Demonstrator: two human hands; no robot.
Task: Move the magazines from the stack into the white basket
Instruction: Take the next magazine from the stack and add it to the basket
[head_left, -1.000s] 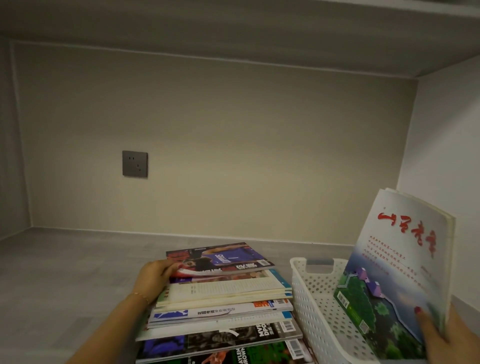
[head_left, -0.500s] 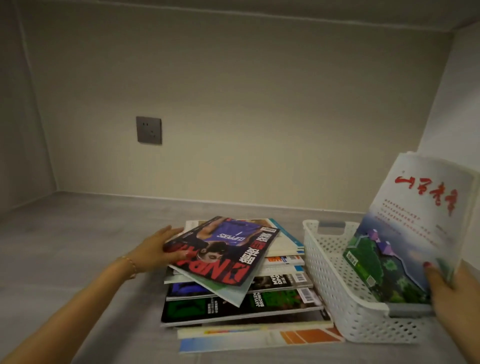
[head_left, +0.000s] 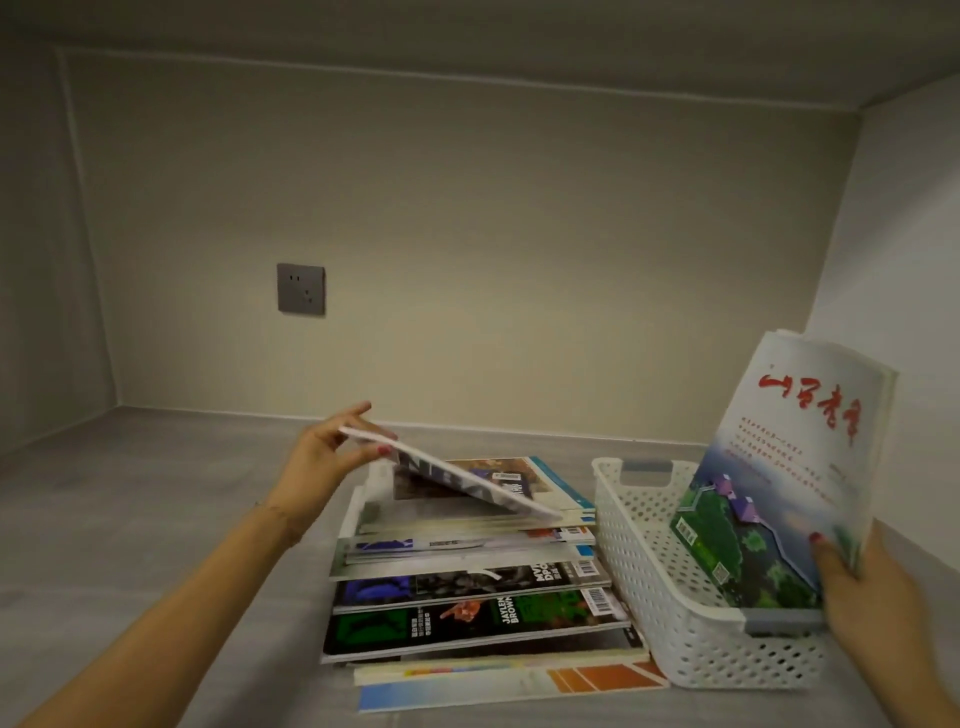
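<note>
A stack of magazines (head_left: 478, 597) lies on the grey shelf floor, left of the white perforated basket (head_left: 654, 587). My left hand (head_left: 327, 462) pinches the left edge of the top magazine (head_left: 457, 480) and holds it tilted up, its right edge still resting on the stack. My right hand (head_left: 872, 597) grips a white and green magazine with red characters (head_left: 784, 478), which stands upright inside the basket and leans toward the right wall.
A grey wall socket (head_left: 301, 288) sits on the back wall. The side wall stands close behind the basket on the right. Bare grey shelf floor (head_left: 130, 519) stretches to the left of the stack.
My left hand has lifted the top magazine's left edge, tipping it up steeply. The camera has moved slightly; the magazine in my right hand stays upright in the basket.
</note>
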